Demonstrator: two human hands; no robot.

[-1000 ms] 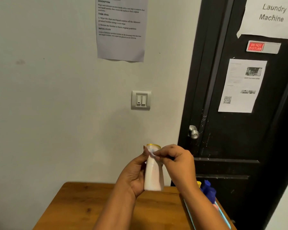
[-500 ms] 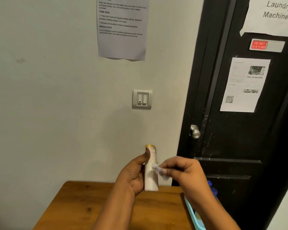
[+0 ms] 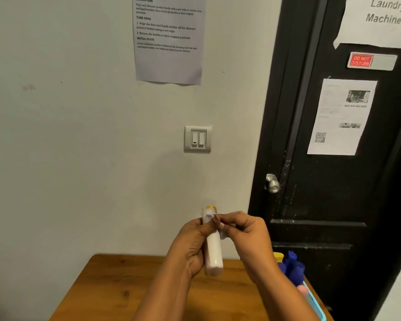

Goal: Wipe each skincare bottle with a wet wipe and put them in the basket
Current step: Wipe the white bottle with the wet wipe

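Two hands: both raised over the far edge of the wooden table [image 3: 125, 286], working on one bottle.
left hand [image 3: 190, 246]: fingers curled round the skincare bottle [image 3: 213, 256] from its left side, thumb up near the neck.
right hand [image 3: 245, 235]: fingertips pinch the wet wipe [image 3: 208, 215] against the bottle's neck, just under the gold cap [image 3: 210, 207]. A bit of wipe hangs below the fingers.
skincare bottle: pale, nearly upright, held in the air above the table, well apart from the basket.
change vs 0.5 s ago: right hand and wipe were at mid-body, now up at the neck, the same spot as 1.0 s ago. Left grip is unchanged.
basket [image 3: 315, 304]: light blue, at the table's right edge, partly hidden by the right forearm. It holds blue bottles [image 3: 292, 267], a yellow cap [image 3: 278, 256] and a pink item [image 3: 302, 291]. More of these show than 0.5 s ago.
background: light switch [image 3: 197, 139], printed sheet [image 3: 169, 40], black door [image 3: 333, 193] with knob [image 3: 272, 184].
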